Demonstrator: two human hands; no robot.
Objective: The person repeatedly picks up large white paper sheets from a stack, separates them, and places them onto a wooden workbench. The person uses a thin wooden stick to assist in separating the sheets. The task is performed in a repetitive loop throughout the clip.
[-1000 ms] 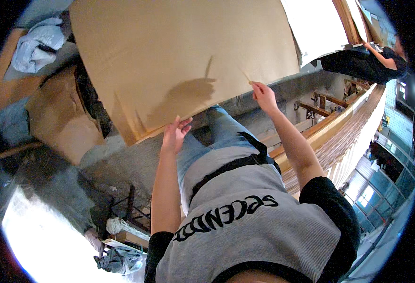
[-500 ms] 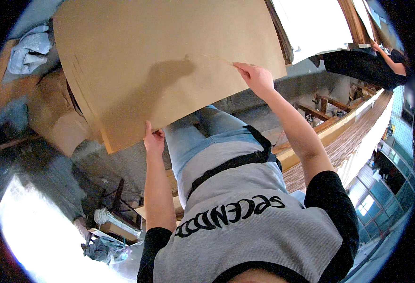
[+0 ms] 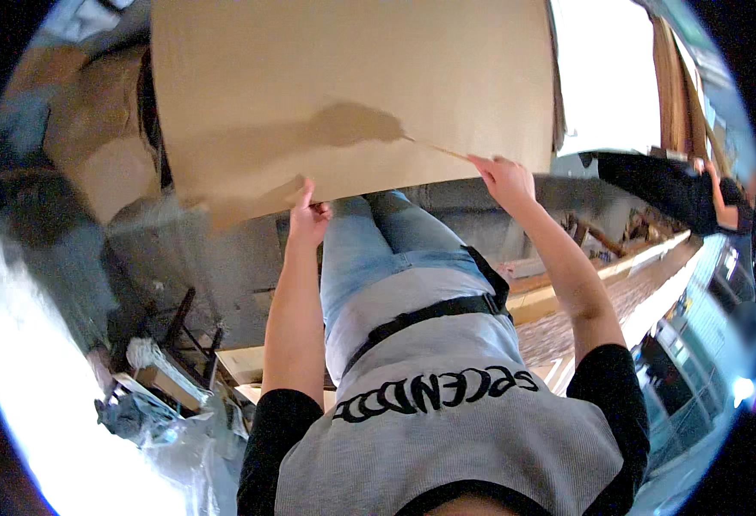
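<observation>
A large brown sheet of paper or thin card (image 3: 249, 52) spreads out in front of me, its near edge level with my thighs. At that edge, left of the middle, my left hand (image 3: 311, 219) is closed in a pinch, thumb on top. The sheet's near left corner is smeared by motion. Between the closed fingertips of my right hand (image 3: 507, 183) is a thin, pale stick (image 3: 436, 148), pointing left over the sheet. A dark shadow lies across the sheet beneath it.
White sheets (image 3: 606, 77) lie beyond the brown one at the right, where another person's arm (image 3: 722, 202) shows. A long wooden frame (image 3: 584, 279) runs along my right. Crumpled plastic (image 3: 176, 456) and a small wooden box (image 3: 169, 387) are low on the left.
The view has turned, so the brown sheet sits further right and higher. My right hand has come nearer to the sheet's near edge, still with the stick. My left hand stays at the edge.
</observation>
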